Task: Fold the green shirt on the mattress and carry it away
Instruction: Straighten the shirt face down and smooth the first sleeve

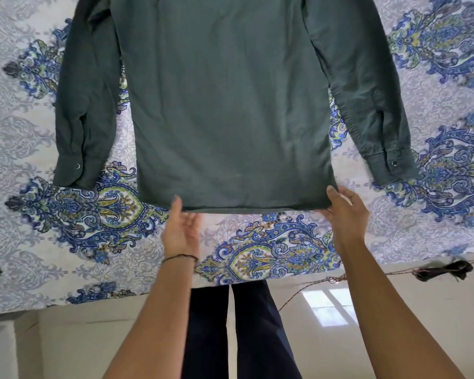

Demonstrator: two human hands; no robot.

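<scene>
The dark green long-sleeved shirt [230, 105] lies flat on the mattress [66, 242], which has a blue paisley sheet. Both sleeves are spread outward, with buttoned cuffs at the left [74, 168] and right [391, 165]. My left hand [181, 231] is at the near hem, left of centre. Its palm is turned up, the thumb tip touches the hem edge and the fingers are loose below it. My right hand [346, 214] is at the hem's right corner, thumb on top of the cloth and fingertips tucked under the edge.
The mattress edge runs across just in front of my dark trousers [238, 332]. A glossy tiled floor [326, 337] lies below, with a thin cord and a dark bundle [443, 269] near the mattress edge at the right.
</scene>
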